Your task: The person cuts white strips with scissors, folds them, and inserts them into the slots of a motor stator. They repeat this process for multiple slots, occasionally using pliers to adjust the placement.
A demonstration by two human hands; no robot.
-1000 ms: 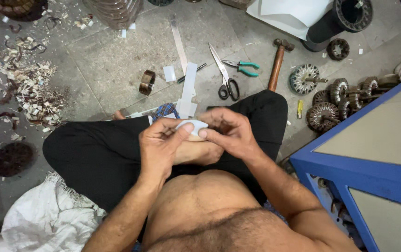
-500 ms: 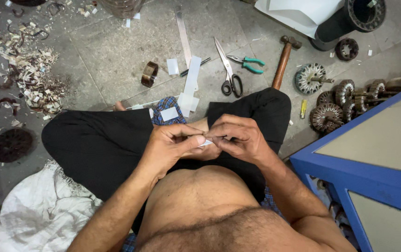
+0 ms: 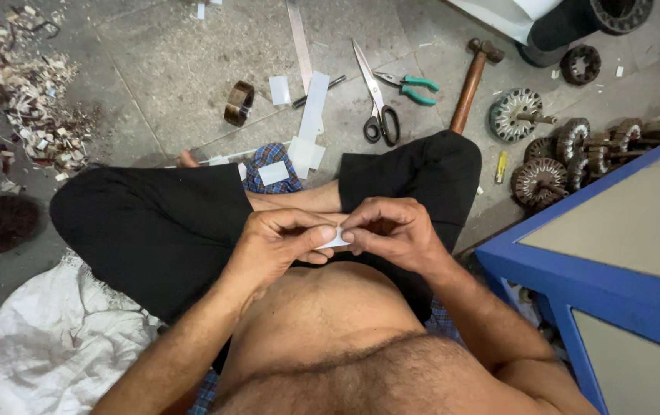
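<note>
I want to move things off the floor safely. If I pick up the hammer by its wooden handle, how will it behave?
The hammer would probably feel head-heavy: a dark metal head sits at the far end of a long wooden handle, so it may tip head-down. It looks rigid, not fragile. The rounded handle could roll a little if pushed, though the head should stop it soon. Scissors lie close beside it.

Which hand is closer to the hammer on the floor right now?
Right. The right hand sits just below the hammer, across the knee. The left hand is farther away on the other side. Both pinch a small white piece.
</note>
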